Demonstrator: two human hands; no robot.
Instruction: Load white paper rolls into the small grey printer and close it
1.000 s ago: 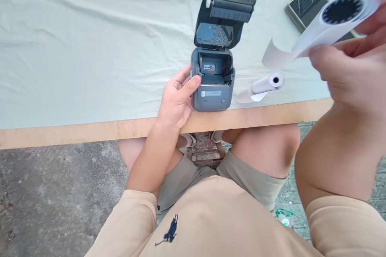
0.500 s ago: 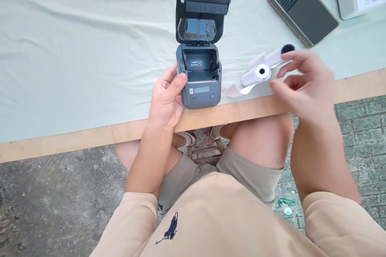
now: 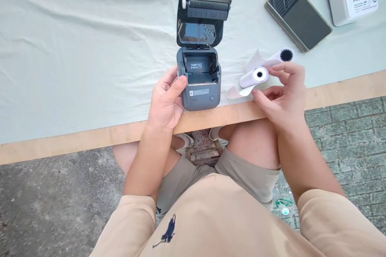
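My left hand (image 3: pixel 167 98) grips the left side of a small dark label printer (image 3: pixel 201 98), thumb on its front edge. The printer's black lid (image 3: pixel 201 20) is raised, and its paper bay (image 3: pixel 200 68) holds no roll. To the right, a white paper roll (image 3: pixel 249 78) with a small dark core lies on the cloth, its loose end curling toward me. My right hand (image 3: pixel 283 94) is beside that roll, thumb and fingers apart around its right end. Behind it lies a second white roll (image 3: pixel 276 58) with a wide black core, a strip of paper sticking out.
A dark smartphone (image 3: pixel 300 16) lies at the upper right, and past it a grey-white box (image 3: pixel 339 0) with a printed label. Pale cloth (image 3: pixel 90 48) covers the table up to its wooden front edge (image 3: pixel 132 129). My legs are below the edge.
My right hand has moved left, closer to the nearer paper roll. My left hand keeps its hold on the printer. The view has shifted slightly.
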